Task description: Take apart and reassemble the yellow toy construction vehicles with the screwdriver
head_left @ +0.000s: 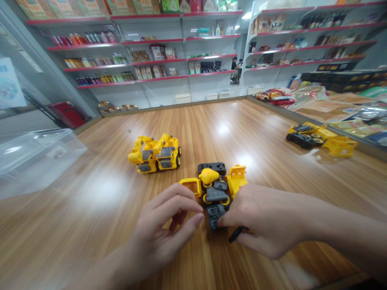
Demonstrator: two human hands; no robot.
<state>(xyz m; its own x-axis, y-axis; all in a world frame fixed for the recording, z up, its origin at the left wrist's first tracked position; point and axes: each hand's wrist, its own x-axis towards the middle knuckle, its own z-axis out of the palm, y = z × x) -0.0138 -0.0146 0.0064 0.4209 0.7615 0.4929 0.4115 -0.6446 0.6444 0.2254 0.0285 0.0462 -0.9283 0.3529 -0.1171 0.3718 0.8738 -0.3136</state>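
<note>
1. Here's our left grip (169, 229), gaping loosely, just left of the grey cab piece (214, 215) on the tabletop (99, 225)!
2. Our right grip (263, 219) clasps a black piece (237, 234) while touching that cab piece's right side.
3. Our right grip hides much of the black piece; we can't identify it.
</note>
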